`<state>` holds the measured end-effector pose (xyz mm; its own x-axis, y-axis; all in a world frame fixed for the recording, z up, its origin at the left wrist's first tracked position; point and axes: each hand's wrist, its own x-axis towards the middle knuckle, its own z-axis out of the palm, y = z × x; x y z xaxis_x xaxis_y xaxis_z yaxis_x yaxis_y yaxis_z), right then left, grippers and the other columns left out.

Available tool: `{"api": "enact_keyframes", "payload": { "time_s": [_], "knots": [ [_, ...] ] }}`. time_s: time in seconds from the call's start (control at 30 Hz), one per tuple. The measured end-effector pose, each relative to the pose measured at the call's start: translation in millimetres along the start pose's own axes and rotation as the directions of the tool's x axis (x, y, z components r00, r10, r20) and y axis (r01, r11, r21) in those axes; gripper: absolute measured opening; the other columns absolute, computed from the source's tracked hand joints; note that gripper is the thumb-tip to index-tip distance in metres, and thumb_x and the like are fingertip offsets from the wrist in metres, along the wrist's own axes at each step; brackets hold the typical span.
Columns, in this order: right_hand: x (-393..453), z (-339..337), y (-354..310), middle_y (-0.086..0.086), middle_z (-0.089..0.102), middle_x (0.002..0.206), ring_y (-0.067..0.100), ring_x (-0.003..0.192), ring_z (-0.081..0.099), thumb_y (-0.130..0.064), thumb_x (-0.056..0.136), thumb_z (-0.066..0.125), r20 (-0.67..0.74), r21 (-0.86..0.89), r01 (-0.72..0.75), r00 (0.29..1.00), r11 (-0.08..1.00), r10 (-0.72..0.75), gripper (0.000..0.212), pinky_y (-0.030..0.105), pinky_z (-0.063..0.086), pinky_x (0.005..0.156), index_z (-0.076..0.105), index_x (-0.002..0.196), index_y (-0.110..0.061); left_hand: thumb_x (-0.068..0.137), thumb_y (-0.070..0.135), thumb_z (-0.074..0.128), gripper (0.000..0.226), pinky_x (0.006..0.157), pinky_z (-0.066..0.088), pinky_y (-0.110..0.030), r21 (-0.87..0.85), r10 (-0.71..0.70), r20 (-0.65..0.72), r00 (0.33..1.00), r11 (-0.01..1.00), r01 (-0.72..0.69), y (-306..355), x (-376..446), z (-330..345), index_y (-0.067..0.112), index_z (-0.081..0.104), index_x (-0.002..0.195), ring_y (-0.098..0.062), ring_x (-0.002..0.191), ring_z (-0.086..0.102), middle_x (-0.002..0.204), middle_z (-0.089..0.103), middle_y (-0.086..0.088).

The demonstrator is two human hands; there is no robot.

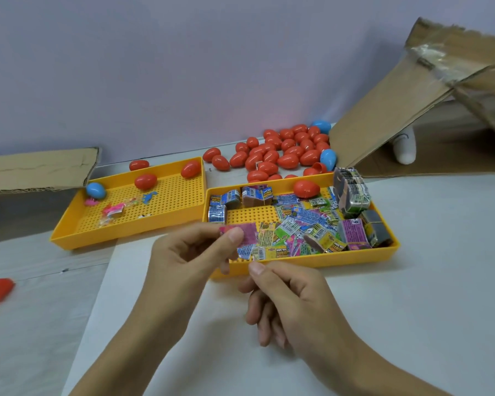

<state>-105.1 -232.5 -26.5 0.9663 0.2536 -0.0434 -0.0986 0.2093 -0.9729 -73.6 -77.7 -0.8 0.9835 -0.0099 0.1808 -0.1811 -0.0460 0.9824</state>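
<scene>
Fingers of the left hand (189,252) pinch a pink leaflet (249,237) over the right yellow tray (326,261); right hand (286,298) fingers curled just below, grip unclear.

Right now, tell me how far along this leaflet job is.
Done: loose leaflets and bundles lie in the right yellow tray. In hand: the left hand pinches a pink leaflet over that tray's near edge; the right hand sits just below, its hold unclear. Left, probably: the pile of red and blue eggs behind and the small toys in the left yellow tray.

Red and blue eggs (287,151), yellow perforated trays (312,262), a pink-purple printed leaflet (247,234).
</scene>
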Motion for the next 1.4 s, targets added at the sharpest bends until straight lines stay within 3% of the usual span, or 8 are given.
{"api": "enact_keyframes", "payload": {
  "time_s": [0.3, 0.47, 0.73, 0.83, 0.93, 1.13, 1.3, 1.4],
  "knots": [
    [7, -11, -10, 0.011, 0.061, 0.058, 0.017, 0.038, 0.054, -0.044, 0.079, 0.069, -0.087, 0.174, -0.07, 0.992, 0.982, 0.086, 0.031, 0.018, 0.036, 0.032, 0.069, 0.064, -0.017, 0.079, 0.018, 0.077, 0.011, 0.075, 0.049, -0.019, 0.488, 0.339, 0.329, 0.881, 0.738, -0.467, 0, -4, 7, 0.013, 0.08, 0.089, -0.009, 0.088, 0.067, 0.092, 0.071, 0.006],
    [9, -12, -8, 0.015, 0.063, 0.058, 0.018, 0.034, 0.051, -0.03, 0.088, 0.063, -0.134, 0.232, -0.108, 0.981, 0.967, 0.142, 0.032, 0.018, 0.034, 0.03, 0.068, 0.058, -0.019, 0.087, 0.033, 0.066, 0.015, 0.067, 0.049, -0.024, 0.409, 0.175, 0.23, 0.957, 0.875, -0.258, 7, 21, -4, 0.022, 0.076, 0.088, -0.007, 0.079, 0.065, 0.086, 0.074, 0.011],
    [13, -12, -16, 0.017, 0.065, 0.06, 0.019, 0.032, 0.048, -0.048, 0.087, 0.062, -0.187, 0.273, -0.181, 0.953, 0.945, 0.237, 0.022, 0.016, 0.031, 0.031, 0.073, 0.097, -0.032, 0.095, 0.013, 0.059, 0.02, 0.07, 0.041, -0.013, 0.8, 0.145, 0.144, 0.979, 0.565, -0.201, 4, 129, 19, 0.01, 0.076, 0.104, -0.007, 0.083, 0.059, 0.1, 0.072, -0.001],
    [12, -14, -20, 0.016, 0.067, 0.062, 0.019, 0.032, 0.049, -0.066, 0.076, 0.061, -0.16, 0.151, -0.237, 0.952, 0.96, 0.261, 0.049, 0.015, 0.029, 0.031, 0.065, 0.114, -0.034, 0.094, 0.032, 0.059, 0.032, 0.066, 0.053, -0.036, 0.902, -0.089, 0.178, 0.98, 0.414, -0.126, -5, 158, 36, 0.004, 0.076, 0.096, -0.025, 0.08, 0.067, 0.091, 0.074, -0.014],
    [9, -17, -19, 0.014, 0.066, 0.059, 0.018, 0.031, 0.047, -0.067, 0.074, 0.06, -0.134, 0.049, -0.25, 0.958, 0.967, 0.255, 0.08, 0.016, 0.032, 0.031, 0.033, 0.146, -0.047, 0.091, 0.038, 0.064, 0.032, 0.062, 0.051, -0.034, 0.938, -0.183, 0.132, 0.974, 0.341, -0.063, -15, 177, 45, 0.007, 0.071, 0.094, -0.023, 0.073, 0.062, 0.089, 0.07, -0.014],
    [4, -23, -16, 0.009, 0.066, 0.058, 0.013, 0.031, 0.042, -0.053, 0.089, 0.06, -0.149, -0.079, -0.159, 0.978, 0.984, 0.146, 0.075, 0.022, 0.039, 0.037, 0.013, 0.147, -0.057, 0.081, 0.037, 0.08, 0.031, 0.061, 0.049, -0.033, 0.839, 0.023, -0.015, 1.0, 0.544, 0.0, -20, 172, 49, 0.011, 0.064, 0.086, -0.021, 0.078, 0.061, 0.079, 0.064, -0.003],
    [6, -29, -20, 0.011, 0.063, 0.054, 0.014, 0.03, 0.04, -0.039, 0.094, 0.059, -0.216, 0.028, -0.085, 0.972, 0.996, 0.089, 0.038, 0.019, 0.035, 0.036, 0.049, 0.131, -0.042, 0.076, 0.022, 0.086, 0.032, 0.073, 0.059, -0.031, 0.545, 0.473, 0.091, 0.876, 0.712, -0.441, 7, 117, 50, 0.017, 0.059, 0.092, -0.022, 0.085, 0.067, 0.093, 0.063, -0.007],
    [4, -32, -29, 0.013, 0.061, 0.055, 0.016, 0.03, 0.041, -0.049, 0.085, 0.058, -0.227, 0.121, -0.017, 0.973, 0.992, 0.044, 0.023, 0.014, 0.029, 0.034, 0.067, 0.092, -0.029, 0.071, 0.021, 0.089, 0.04, 0.067, 0.06, -0.026, 0.305, 0.426, 0.076, 0.901, 0.851, -0.428, 14, 65, 45, 0.025, 0.058, 0.096, -0.024, 0.086, 0.068, 0.093, 0.057, -0.006]
  ]
}}
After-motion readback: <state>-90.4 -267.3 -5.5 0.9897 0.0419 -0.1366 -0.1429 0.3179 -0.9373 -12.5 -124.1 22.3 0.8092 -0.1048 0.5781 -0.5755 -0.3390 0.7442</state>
